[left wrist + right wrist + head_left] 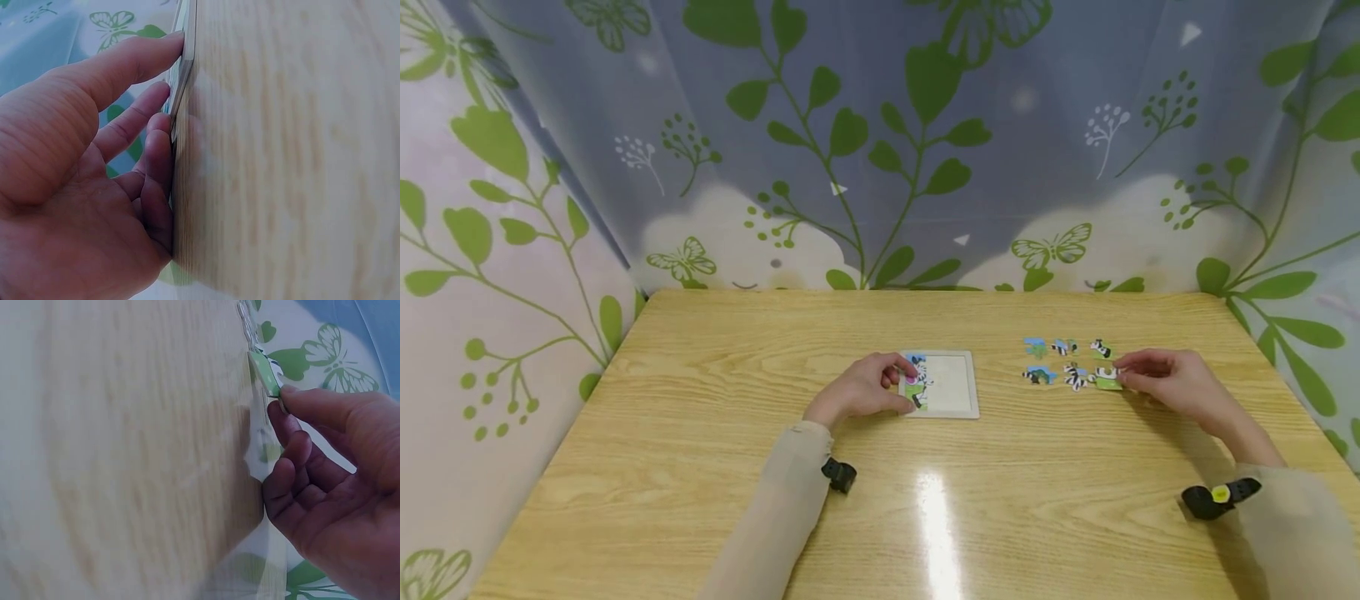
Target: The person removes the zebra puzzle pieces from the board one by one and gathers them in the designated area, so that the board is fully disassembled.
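Note:
A white puzzle tray [953, 383] lies flat on the table, with zebra-patterned pieces [916, 390] set along its left side. My left hand [872, 385] holds the tray at that side, thumb at the near corner and fingers toward the far one. In the left wrist view, the thumb and index fingertip touch the tray, and the other fingers are bent at the table. My right hand [1172, 387] pinches a green and white puzzle piece [265, 372] between thumb and index finger. The right wrist view shows this piece tilted, one edge off the tabletop.
Several loose puzzle pieces lie in two rows right of the tray, among them a black and white striped piece [1075, 377] and a blue and green piece [1035, 347]. The wooden table [737, 350] meets a leaf-patterned curtain [880, 167] at the back.

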Action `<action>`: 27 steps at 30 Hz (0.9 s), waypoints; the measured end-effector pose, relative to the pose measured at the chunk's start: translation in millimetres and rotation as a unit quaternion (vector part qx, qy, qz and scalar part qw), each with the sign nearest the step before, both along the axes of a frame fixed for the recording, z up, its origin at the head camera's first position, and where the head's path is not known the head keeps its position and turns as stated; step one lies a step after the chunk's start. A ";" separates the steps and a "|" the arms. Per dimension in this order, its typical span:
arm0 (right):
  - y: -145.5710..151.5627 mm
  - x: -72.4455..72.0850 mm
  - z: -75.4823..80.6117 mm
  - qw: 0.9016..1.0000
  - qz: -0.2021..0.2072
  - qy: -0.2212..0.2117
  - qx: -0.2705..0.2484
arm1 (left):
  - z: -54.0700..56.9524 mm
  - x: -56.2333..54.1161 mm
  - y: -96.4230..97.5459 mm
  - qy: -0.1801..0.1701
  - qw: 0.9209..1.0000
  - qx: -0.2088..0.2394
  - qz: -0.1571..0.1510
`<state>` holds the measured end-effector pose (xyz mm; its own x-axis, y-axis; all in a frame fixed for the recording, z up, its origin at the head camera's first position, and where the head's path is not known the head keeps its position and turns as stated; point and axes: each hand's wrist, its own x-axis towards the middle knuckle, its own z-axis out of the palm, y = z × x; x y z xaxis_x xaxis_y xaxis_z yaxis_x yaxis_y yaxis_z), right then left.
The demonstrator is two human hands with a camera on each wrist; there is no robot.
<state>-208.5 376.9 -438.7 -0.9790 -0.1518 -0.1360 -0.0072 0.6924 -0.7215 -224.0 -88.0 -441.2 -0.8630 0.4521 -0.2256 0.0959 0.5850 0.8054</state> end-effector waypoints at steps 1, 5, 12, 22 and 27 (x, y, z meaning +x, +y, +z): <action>1.0 -0.6 0.1 1.000 0.001 -0.004 0.002 | 0.0 0.1 0.2 0.000 1.000 0.000 0.001; 3.6 -2.6 0.6 1.000 -0.001 -0.009 0.012 | 0.7 0.1 0.8 0.002 1.000 -0.001 0.001; 2.9 -3.0 1.9 1.000 -0.019 -0.001 0.011 | 0.8 0.1 1.3 0.002 1.000 0.000 -0.001; -12.1 3.8 7.0 0.999 -0.032 0.013 0.014 | 2.7 0.0 -1.1 0.016 1.000 -0.015 -0.022; -35.0 6.3 11.5 0.999 -0.008 0.034 0.023 | 4.7 -3.0 -5.4 0.033 0.999 -0.022 -0.035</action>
<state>-202.3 341.8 -427.2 -0.9883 -0.1316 -0.0765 -0.0434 0.7251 -0.6873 -227.0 -93.4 -436.5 -0.8429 0.5028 -0.1914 0.1893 0.6101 0.7694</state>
